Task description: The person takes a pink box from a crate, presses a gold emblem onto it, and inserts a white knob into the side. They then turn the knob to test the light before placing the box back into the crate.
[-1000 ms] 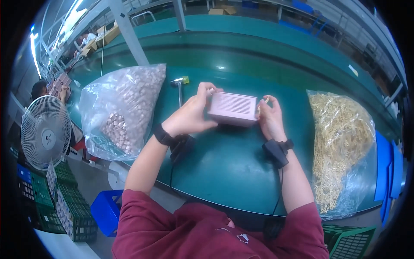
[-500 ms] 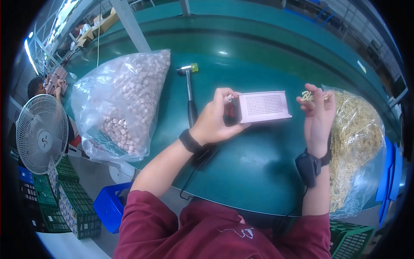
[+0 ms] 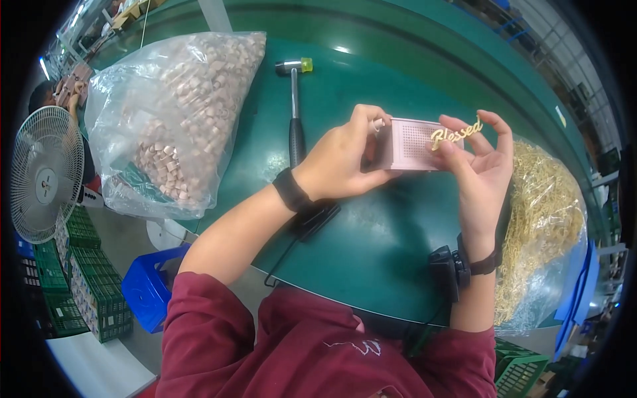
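My left hand (image 3: 342, 158) grips a pale pink box (image 3: 406, 147) with a perforated grid on its face, holding it up above the green table. A small pale piece (image 3: 379, 124) is pinched at that hand's fingertips, beside the box's left end. In front of the box's right part, my right hand (image 3: 481, 174) holds a gold cursive lettering piece (image 3: 456, 134) between thumb and fingers. The lettering overlaps the grid in view; whether it touches the box I cannot tell.
A mallet (image 3: 296, 136) with a yellow-tipped head lies beyond my left forearm. At left stands a clear bag (image 3: 192, 86) of small pink pieces; at right, a bag (image 3: 544, 225) of gold pieces. A white fan (image 3: 46, 176), green crates (image 3: 99, 292) and a blue bin (image 3: 147, 288) flank the table.
My right hand has moved left with the gold lettering, from apart from the box to in front of its right part. The whole view has shifted slightly.
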`<state>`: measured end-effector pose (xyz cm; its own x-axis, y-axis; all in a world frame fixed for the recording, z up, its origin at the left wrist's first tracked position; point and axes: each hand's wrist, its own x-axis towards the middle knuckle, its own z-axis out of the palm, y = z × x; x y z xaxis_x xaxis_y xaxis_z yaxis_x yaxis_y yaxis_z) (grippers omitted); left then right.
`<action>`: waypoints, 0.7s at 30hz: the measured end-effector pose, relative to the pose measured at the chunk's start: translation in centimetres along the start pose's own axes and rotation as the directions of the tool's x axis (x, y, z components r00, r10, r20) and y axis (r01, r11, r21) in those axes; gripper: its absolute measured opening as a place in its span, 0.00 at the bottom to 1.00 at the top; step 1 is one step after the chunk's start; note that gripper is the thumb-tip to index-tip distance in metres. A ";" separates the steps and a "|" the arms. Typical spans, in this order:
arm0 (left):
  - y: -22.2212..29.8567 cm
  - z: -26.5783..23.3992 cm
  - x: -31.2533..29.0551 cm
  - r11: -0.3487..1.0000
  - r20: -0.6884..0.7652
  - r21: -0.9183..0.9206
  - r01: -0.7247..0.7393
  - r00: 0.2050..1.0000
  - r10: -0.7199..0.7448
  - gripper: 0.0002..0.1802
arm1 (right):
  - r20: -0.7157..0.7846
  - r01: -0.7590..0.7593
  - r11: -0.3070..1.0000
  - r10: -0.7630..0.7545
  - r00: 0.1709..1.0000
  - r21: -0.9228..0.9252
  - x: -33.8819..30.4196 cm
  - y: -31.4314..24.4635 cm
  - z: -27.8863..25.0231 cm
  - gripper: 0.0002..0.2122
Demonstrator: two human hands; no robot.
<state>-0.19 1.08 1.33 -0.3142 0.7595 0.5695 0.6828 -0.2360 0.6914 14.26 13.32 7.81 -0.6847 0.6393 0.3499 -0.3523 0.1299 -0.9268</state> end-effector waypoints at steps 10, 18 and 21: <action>-0.1 0.4 0.0 0.998 -0.038 0.043 -0.038 0.998 0.040 0.36 | 0.086 0.251 0.872 -0.237 0.968 -0.420 0.1 1.1 -0.9 0.17; -0.2 0.3 0.0 1.000 -0.028 0.018 -0.016 0.999 0.017 0.36 | -0.048 0.116 0.953 -0.134 0.990 -0.279 0.3 1.8 -1.3 0.14; 0.0 0.3 0.0 1.000 -0.032 0.016 -0.010 0.999 0.010 0.36 | -0.022 0.038 0.968 -0.044 0.999 -0.248 0.4 1.8 -1.5 0.15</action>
<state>0.00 1.26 1.22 -0.3285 0.7372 0.5905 0.6964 -0.2333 0.6787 14.32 14.92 6.10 -0.6541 0.6496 0.3876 -0.2089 0.3373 -0.9179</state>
